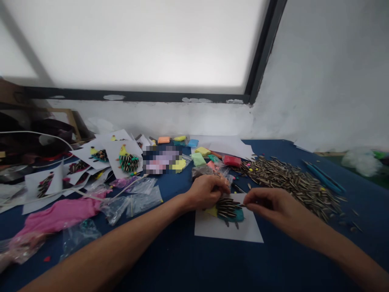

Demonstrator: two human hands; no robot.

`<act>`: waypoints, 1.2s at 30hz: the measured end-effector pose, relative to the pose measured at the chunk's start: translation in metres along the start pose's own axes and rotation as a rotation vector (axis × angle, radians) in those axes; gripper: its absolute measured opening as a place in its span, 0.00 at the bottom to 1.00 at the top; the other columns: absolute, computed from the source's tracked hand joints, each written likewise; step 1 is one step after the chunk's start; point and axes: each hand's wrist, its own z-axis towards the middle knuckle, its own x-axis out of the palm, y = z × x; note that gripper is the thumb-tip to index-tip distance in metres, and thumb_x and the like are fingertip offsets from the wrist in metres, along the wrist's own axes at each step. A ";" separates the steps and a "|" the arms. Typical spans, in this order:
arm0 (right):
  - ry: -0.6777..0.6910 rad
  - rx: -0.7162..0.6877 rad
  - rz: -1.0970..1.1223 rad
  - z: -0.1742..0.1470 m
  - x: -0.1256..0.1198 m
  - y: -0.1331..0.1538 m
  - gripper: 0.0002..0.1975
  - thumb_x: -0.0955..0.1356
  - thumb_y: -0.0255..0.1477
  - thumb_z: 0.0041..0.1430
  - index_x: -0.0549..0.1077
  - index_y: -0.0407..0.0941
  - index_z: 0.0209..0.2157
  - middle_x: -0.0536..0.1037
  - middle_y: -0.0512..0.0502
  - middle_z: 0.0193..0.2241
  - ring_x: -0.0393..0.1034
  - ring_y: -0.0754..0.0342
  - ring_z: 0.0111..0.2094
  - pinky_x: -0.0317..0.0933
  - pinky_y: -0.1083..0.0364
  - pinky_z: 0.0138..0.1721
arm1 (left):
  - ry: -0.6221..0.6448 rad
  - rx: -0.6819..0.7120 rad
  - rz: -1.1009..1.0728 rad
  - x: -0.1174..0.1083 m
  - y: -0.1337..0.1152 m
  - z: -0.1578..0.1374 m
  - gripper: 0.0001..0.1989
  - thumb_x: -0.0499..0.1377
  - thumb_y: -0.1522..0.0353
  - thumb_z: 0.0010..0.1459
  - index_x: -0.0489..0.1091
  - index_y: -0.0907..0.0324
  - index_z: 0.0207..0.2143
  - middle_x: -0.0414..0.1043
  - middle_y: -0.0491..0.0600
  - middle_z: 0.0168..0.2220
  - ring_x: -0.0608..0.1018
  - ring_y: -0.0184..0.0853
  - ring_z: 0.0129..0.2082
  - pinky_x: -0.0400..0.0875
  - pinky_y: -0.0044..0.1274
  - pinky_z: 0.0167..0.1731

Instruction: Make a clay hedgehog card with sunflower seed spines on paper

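A white sheet of paper (209, 229) lies in front of me with a clay animal figure on it. The figure has a yellow head part, a teal clay body (236, 215) and rows of striped sunflower seeds (227, 207) stuck in it like spines. My left hand (208, 191) rests at the sheet's upper edge over the figure, its fingers curled closed; what they hold, if anything, is hidden. Just right of the figure, my right hand (270, 205) pinches a small sunflower seed (242, 205) between thumb and forefinger, close to the teal clay.
A large heap of sunflower seeds (291, 182) spreads at the right, with blue-handled tweezers or pliers (325, 178) beside it. Colored clay packs (231, 161) lie behind my hands. At left are finished seed pictures (129, 160), plastic bags (146, 202) and pink clay (63, 213).
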 end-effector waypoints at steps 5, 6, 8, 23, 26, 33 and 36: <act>0.015 -0.039 -0.062 -0.002 0.006 0.003 0.10 0.63 0.31 0.59 0.74 0.46 0.28 0.73 0.52 0.22 0.62 0.58 0.23 0.53 0.60 0.23 | -0.001 0.004 0.008 0.000 0.001 0.000 0.21 0.50 0.81 0.43 0.78 0.60 0.33 0.76 0.46 0.32 0.74 0.30 0.31 0.67 0.20 0.34; 0.002 -0.043 -0.070 -0.002 0.007 0.003 0.09 0.63 0.30 0.58 0.74 0.46 0.28 0.73 0.52 0.22 0.62 0.58 0.23 0.53 0.60 0.23 | -0.004 0.004 0.010 0.000 0.001 0.000 0.21 0.50 0.81 0.43 0.78 0.60 0.33 0.76 0.46 0.32 0.74 0.30 0.31 0.67 0.20 0.34; -0.026 -0.045 -0.094 -0.002 0.008 0.004 0.09 0.63 0.30 0.58 0.74 0.46 0.29 0.73 0.52 0.23 0.63 0.58 0.23 0.54 0.60 0.23 | -0.010 0.007 0.009 0.001 0.001 0.000 0.21 0.50 0.82 0.42 0.78 0.60 0.32 0.76 0.46 0.31 0.74 0.30 0.31 0.67 0.20 0.34; -0.089 -0.109 -0.245 0.001 0.018 0.008 0.08 0.64 0.25 0.58 0.71 0.47 0.26 0.71 0.54 0.22 0.62 0.59 0.22 0.51 0.60 0.23 | -0.003 0.016 0.027 0.001 0.002 0.000 0.20 0.50 0.81 0.44 0.78 0.59 0.33 0.76 0.45 0.32 0.74 0.30 0.32 0.66 0.19 0.33; -0.100 -0.137 -0.285 0.000 0.019 0.008 0.09 0.64 0.23 0.58 0.72 0.47 0.26 0.71 0.54 0.22 0.64 0.59 0.23 0.52 0.60 0.24 | -0.004 0.005 0.026 0.002 0.003 0.000 0.21 0.50 0.81 0.43 0.78 0.59 0.33 0.76 0.46 0.32 0.73 0.30 0.31 0.66 0.19 0.33; -0.111 -0.143 -0.330 -0.001 0.022 0.007 0.10 0.63 0.24 0.60 0.70 0.46 0.26 0.72 0.52 0.24 0.66 0.58 0.26 0.54 0.59 0.27 | -0.015 0.015 0.017 0.003 0.004 0.001 0.21 0.50 0.81 0.42 0.78 0.59 0.32 0.76 0.45 0.31 0.73 0.30 0.30 0.66 0.19 0.32; -0.121 -0.149 -0.336 0.000 0.025 0.006 0.10 0.62 0.24 0.60 0.69 0.46 0.25 0.72 0.51 0.24 0.66 0.57 0.26 0.54 0.59 0.27 | -0.010 0.008 0.020 0.003 0.004 0.000 0.21 0.50 0.80 0.42 0.78 0.59 0.33 0.76 0.45 0.31 0.73 0.30 0.30 0.66 0.19 0.32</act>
